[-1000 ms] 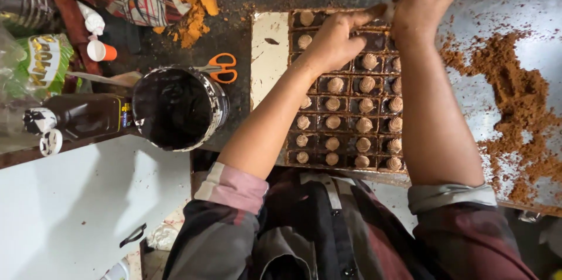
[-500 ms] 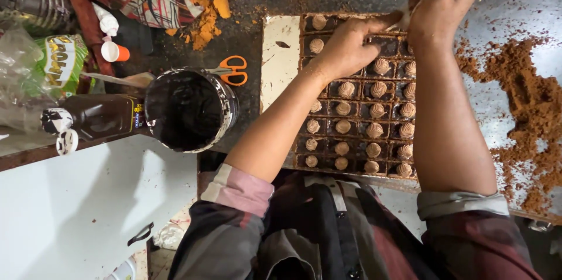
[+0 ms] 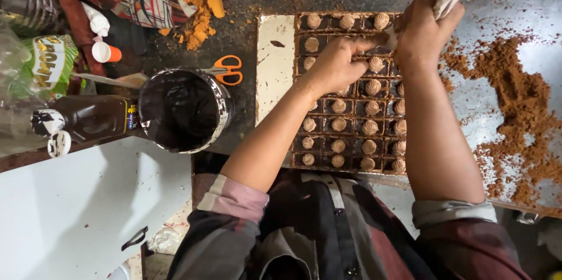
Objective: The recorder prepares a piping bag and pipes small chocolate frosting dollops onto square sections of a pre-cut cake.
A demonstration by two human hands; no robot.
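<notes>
A brown grid tray [image 3: 304, 69] lies on the dark work surface, its cells filled with tan swirled lumps [image 3: 339, 123]. My left hand [image 3: 336, 63] rests on the tray's upper middle, index finger stretched toward a cell near the top right. My right hand [image 3: 426, 25] hovers over the tray's top right corner, fingers closed around a whitish bag or cloth [image 3: 446, 0] whose tip points down at the cells. Both forearms cross the tray from below and hide several cells.
A black-lined round pot [image 3: 182, 110] stands left of the tray, orange-handled scissors [image 3: 225, 69] beside it. Brown powder [image 3: 521, 104] is heaped on the right, orange powder [image 3: 196, 5] at the top. Bottles, a small orange-capped tube [image 3: 105, 52] and a green packet [image 3: 50, 60] crowd the left.
The view has shifted slightly. My right hand with the whitish bag has lowered toward the tray's top right; my left hand stays on the tray, finger still extended.
</notes>
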